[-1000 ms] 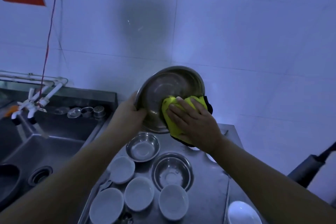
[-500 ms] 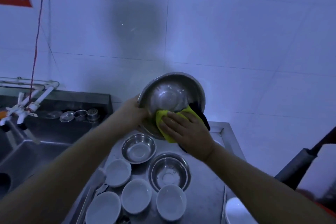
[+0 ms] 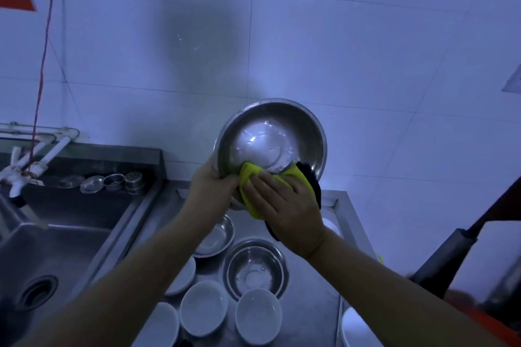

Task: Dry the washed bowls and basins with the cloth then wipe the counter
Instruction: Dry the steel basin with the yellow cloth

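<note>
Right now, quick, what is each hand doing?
Left hand: grips the rim of the steel basin, held up and tilted.
Right hand: fingers straight, pressing the yellow cloth against the basin.

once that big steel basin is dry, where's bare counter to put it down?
Bare steel counter shows right of the steel bowl and white bowl, up to the counter's right edge. Another bare strip lies along the sink edge, by the left hand. The near middle is crowded with bowls. The basin and right hand hide the back.
</note>
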